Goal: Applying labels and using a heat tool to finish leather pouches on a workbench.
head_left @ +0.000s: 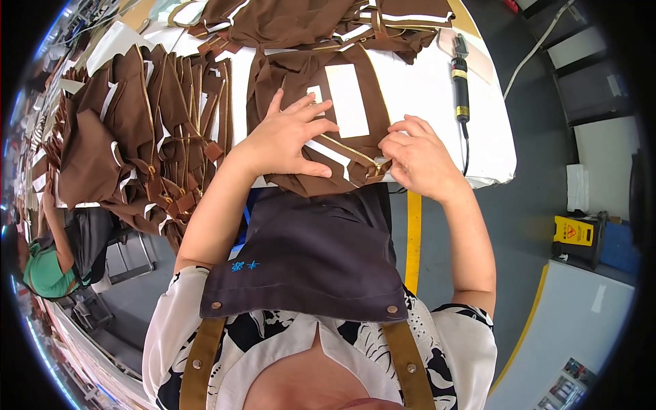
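Observation:
A brown fabric panel (372,102) lies on the white table in front of me, with a white rectangular patch (347,101) on it. Across its near part runs a gold-toothed zipper (352,147) beside a white strip (329,159). My left hand (287,140) rests flat on the panel, fingers spread, holding nothing. At the panel's near right corner, my right hand (418,157) is closed with its fingertips pinched on the fabric by the zipper's end. What exactly lies between those fingertips is partly hidden.
A thick pile of brown zippered pieces (130,123) hangs over the table's left side. More brown pieces (287,20) lie at the back. A black corded hand tool (460,89) lies on the right of the white tabletop (488,137). Another person (51,263) sits at far left.

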Action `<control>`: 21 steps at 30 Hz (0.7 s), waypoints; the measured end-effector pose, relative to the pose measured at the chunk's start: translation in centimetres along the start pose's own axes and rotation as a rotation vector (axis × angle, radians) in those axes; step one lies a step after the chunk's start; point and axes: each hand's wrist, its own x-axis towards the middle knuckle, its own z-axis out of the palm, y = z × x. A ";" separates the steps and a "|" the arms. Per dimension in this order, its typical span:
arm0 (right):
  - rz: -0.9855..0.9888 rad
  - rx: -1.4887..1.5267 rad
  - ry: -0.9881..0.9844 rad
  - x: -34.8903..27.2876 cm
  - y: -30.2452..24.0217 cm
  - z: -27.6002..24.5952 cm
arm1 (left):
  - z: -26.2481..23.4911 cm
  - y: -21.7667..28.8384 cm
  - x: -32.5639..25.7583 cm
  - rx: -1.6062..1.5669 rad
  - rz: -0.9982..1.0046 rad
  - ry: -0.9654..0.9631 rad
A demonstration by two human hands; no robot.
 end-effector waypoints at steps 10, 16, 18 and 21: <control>0.090 0.108 0.159 4.7 -0.8 2.3 | 0.7 0.1 0.1 0.021 0.041 0.006; 0.152 -0.128 0.165 4.6 0.4 7.3 | 0.8 -0.1 -0.6 -0.008 0.024 0.040; 0.154 -0.126 0.158 4.8 0.7 7.0 | 0.8 -0.3 -0.6 -0.022 0.028 0.054; 0.175 -0.151 0.138 5.2 1.2 6.7 | 0.7 -0.4 -0.6 -0.028 0.039 0.066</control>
